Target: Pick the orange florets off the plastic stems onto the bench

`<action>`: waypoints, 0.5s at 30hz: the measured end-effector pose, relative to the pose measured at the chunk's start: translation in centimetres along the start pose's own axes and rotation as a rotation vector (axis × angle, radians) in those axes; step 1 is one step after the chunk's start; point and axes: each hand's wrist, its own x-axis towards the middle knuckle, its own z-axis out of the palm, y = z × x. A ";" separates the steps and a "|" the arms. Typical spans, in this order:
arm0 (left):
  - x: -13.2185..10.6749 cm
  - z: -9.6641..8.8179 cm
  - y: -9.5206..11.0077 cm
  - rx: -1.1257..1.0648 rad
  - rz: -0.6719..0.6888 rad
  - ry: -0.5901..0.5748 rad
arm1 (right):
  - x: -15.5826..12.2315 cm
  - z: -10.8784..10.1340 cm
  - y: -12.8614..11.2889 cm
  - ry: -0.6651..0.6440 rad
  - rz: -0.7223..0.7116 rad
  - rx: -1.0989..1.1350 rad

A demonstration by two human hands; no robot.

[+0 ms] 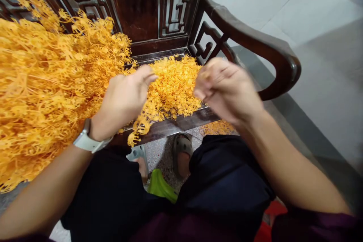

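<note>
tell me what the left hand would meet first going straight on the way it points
Probably the smaller orange pile on the bench, just beyond the left hand; depth is unclear, so it might pass above.

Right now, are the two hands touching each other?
Apart: the head view shows yellow-orange pieces in the open gap between the left hand and the right hand.

A large, loose heap of yellow-orange sprays (56, 75) fills the left side, its thin stems tangled, its curling, spidery heads standing up in front of the carved wooden backrest (137, 3). To its right, a smaller, lower pile of loose heads (177, 83) lies on the dark seat (170, 125); one curly cluster (141, 123) trails over its front edge, and more orange pieces (218, 126) show below
</note>
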 end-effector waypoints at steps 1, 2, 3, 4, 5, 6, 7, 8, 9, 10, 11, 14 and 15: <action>0.3 0.0 -1.0 -0.005 -0.023 0.048 | 0.5 -1.4 0.0 0.090 -0.065 -0.032; 0.5 0.0 -1.9 -0.009 -0.044 0.099 | 1.1 -2.7 0.1 0.169 -0.122 -0.085; 0.7 0.0 -2.8 -0.005 -0.054 0.141 | 1.6 -4.0 0.5 0.226 -0.134 -0.148; 0.8 0.2 -3.4 0.004 -0.056 0.168 | 2.1 -5.1 1.1 0.244 -0.105 -0.228; 0.9 0.4 -3.8 0.017 -0.047 0.176 | 2.5 -6.0 1.7 0.236 -0.071 -0.305; 1.0 0.7 -4.0 0.026 -0.033 0.170 | 2.8 -6.6 2.5 0.199 -0.030 -0.392; 1.0 1.0 -4.0 0.029 -0.020 0.156 | 3.2 -6.9 3.2 0.131 0.007 -0.483; 1.0 1.4 -3.8 0.024 -0.013 0.137 | 3.5 -7.0 3.9 0.041 0.032 -0.574; 1.1 1.7 -3.6 0.010 -0.009 0.116 | 3.9 -7.0 4.4 -0.053 0.044 -0.663; 1.1 2.0 -3.3 -0.015 -0.008 0.102 | 4.2 -6.9 4.9 -0.133 0.035 -0.739; 1.1 2.3 -3.1 -0.051 -0.009 0.093 | 4.6 -6.8 5.2 -0.175 -0.001 -0.794; 1.3 2.8 -2.7 -0.271 -0.033 0.045 | 5.7 -6.8 5.6 -0.057 -0.186 -0.864; 1.4 2.8 -2.6 -0.376 -0.053 0.014 | 5.9 -6.8 5.6 0.013 -0.231 -0.873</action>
